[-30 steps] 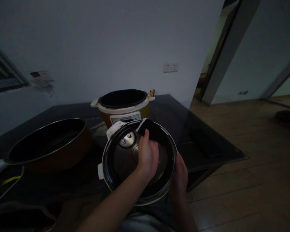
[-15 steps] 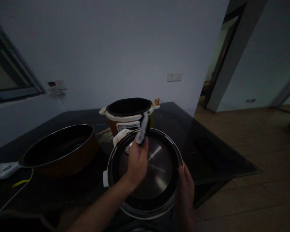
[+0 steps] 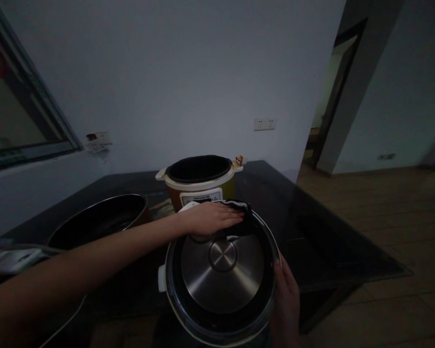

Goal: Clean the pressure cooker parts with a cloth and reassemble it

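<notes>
A round pressure-cooker lid (image 3: pixel 223 285) is held up with its steel inner side facing me; a white tab sticks out at its left edge. My left hand (image 3: pixel 213 217) reaches across from the left, fingers stretched out together, holding a black cloth (image 3: pixel 244 220) against the upper dark rim of the lid. The cloth is partly under the palm. My right hand (image 3: pixel 286 295) grips the lid's right edge, thumb on the near side and fingers behind. Just behind the lid stands the cooker body (image 3: pixel 203 186), uncovered, with a dark inside and white side handles.
A wide brown pan (image 3: pixel 105 217) lies left on the black tabletop (image 3: pixel 264 181), partly behind my left forearm. A pale cord (image 3: pixel 70 319) hangs at lower left. Wall sockets (image 3: pixel 264 124) sit above the table. The table's corner juts to the right over a tiled floor (image 3: pixel 384 217).
My left hand has gone from holding the cloth raised over the lid's middle to laying it along the upper rim. The right hand keeps the lid's right edge. The view has shifted slightly.
</notes>
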`<state>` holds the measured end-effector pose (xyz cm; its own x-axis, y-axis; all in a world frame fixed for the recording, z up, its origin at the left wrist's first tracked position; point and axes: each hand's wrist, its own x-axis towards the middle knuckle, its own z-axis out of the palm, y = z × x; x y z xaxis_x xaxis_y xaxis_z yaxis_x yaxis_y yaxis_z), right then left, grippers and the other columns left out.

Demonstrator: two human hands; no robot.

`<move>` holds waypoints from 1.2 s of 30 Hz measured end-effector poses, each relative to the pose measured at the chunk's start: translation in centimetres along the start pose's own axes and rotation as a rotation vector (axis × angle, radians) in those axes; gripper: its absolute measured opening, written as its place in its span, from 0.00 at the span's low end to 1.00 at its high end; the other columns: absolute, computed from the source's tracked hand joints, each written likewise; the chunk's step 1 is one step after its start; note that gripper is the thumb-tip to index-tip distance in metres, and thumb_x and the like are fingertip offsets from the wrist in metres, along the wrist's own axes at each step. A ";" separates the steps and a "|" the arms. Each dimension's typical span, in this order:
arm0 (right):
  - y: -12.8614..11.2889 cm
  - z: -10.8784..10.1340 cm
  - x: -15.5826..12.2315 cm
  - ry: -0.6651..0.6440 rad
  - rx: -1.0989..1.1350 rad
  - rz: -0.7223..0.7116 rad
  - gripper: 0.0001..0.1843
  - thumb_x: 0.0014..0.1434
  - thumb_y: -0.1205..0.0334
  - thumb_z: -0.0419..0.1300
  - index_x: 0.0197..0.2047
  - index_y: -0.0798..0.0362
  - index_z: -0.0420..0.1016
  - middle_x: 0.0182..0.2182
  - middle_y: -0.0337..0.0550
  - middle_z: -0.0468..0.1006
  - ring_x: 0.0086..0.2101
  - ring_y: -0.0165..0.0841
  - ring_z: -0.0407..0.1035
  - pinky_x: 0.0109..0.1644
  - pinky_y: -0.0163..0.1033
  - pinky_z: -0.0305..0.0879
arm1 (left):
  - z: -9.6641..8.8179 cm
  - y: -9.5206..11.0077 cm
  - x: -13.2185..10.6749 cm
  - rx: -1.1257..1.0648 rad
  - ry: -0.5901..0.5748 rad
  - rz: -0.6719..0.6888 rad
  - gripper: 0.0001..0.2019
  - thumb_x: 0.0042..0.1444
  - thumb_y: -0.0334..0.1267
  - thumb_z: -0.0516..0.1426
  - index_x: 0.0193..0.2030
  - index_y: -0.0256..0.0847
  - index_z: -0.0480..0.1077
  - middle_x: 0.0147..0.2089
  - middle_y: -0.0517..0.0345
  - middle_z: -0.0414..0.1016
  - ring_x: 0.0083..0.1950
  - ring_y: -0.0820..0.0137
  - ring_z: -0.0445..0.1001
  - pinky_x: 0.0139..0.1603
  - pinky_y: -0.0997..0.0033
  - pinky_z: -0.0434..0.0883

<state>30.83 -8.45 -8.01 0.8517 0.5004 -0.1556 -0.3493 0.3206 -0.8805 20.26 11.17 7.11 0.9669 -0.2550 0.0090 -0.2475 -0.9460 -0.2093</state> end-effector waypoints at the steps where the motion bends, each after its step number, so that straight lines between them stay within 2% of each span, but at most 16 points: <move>1: 0.0 0.0 -0.1 -0.011 0.003 -0.006 0.29 0.52 0.43 0.64 0.53 0.49 0.77 0.57 0.45 0.74 0.59 0.45 0.63 0.63 0.49 0.59 | -0.2 0.0 -0.2 0.010 0.002 -0.003 0.20 0.66 0.27 0.46 0.63 0.30 0.63 0.65 0.39 0.65 0.66 0.64 0.65 0.66 0.64 0.61; 6: -0.2 0.4 -0.4 -0.059 0.021 -0.001 0.28 0.54 0.43 0.63 0.54 0.48 0.76 0.57 0.45 0.74 0.59 0.45 0.65 0.62 0.49 0.60 | -0.5 0.5 -1.8 0.117 0.009 -0.040 0.20 0.64 0.26 0.47 0.61 0.30 0.65 0.63 0.38 0.67 0.63 0.61 0.69 0.63 0.62 0.65; 11: -0.3 0.5 -0.5 -0.004 0.067 0.039 0.31 0.50 0.43 0.66 0.54 0.50 0.77 0.57 0.47 0.74 0.59 0.47 0.65 0.62 0.51 0.61 | -0.2 1.3 -3.8 0.157 0.033 -0.132 0.19 0.65 0.27 0.47 0.60 0.31 0.67 0.60 0.38 0.71 0.62 0.62 0.70 0.62 0.61 0.66; 17: -0.4 0.6 -0.5 -0.006 0.090 0.067 0.32 0.50 0.43 0.67 0.55 0.49 0.76 0.59 0.47 0.72 0.59 0.45 0.64 0.62 0.49 0.62 | -0.4 4.1 -7.9 0.266 -0.022 -0.270 0.19 0.65 0.27 0.46 0.59 0.29 0.68 0.61 0.37 0.70 0.63 0.61 0.69 0.62 0.63 0.66; 22: -0.4 0.7 -0.7 -0.042 0.077 0.049 0.31 0.52 0.44 0.65 0.56 0.48 0.75 0.58 0.46 0.72 0.59 0.45 0.65 0.61 0.49 0.63 | 0.4 6.3 -10.6 0.323 0.037 -0.349 0.19 0.63 0.24 0.46 0.57 0.29 0.69 0.62 0.36 0.68 0.66 0.61 0.66 0.65 0.62 0.63; 25: -0.3 0.8 -0.7 -0.049 0.075 0.058 0.32 0.51 0.43 0.65 0.56 0.48 0.74 0.58 0.46 0.73 0.59 0.46 0.65 0.59 0.50 0.64 | 1.3 6.5 -10.5 0.331 0.039 -0.407 0.19 0.64 0.25 0.45 0.58 0.29 0.67 0.64 0.36 0.66 0.66 0.60 0.65 0.65 0.59 0.63; 28: -0.4 0.8 -0.7 -0.017 0.038 0.047 0.32 0.49 0.42 0.66 0.54 0.50 0.76 0.57 0.46 0.74 0.59 0.47 0.65 0.59 0.50 0.64 | 2.0 5.8 -9.3 0.331 0.048 -0.412 0.19 0.64 0.25 0.45 0.58 0.28 0.67 0.64 0.33 0.64 0.66 0.59 0.64 0.65 0.57 0.63; 32: -0.4 0.9 -0.6 0.012 0.005 0.017 0.32 0.48 0.42 0.67 0.52 0.51 0.77 0.58 0.47 0.73 0.59 0.48 0.64 0.60 0.50 0.63 | 2.2 4.5 -7.3 0.270 0.049 -0.361 0.24 0.63 0.27 0.47 0.67 0.33 0.58 0.68 0.36 0.60 0.69 0.58 0.60 0.66 0.56 0.61; 36: -0.4 0.9 -0.7 0.036 0.009 0.033 0.34 0.46 0.42 0.67 0.53 0.52 0.77 0.56 0.48 0.75 0.59 0.49 0.64 0.61 0.51 0.62 | 2.0 3.8 -6.1 0.255 0.030 -0.319 0.23 0.64 0.27 0.46 0.65 0.26 0.58 0.68 0.34 0.59 0.70 0.56 0.58 0.67 0.56 0.60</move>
<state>30.03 -8.20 -7.15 0.8531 0.4818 -0.2002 -0.3804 0.3118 -0.8707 13.54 9.56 4.34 0.9896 0.0339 0.1399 0.0912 -0.8996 -0.4271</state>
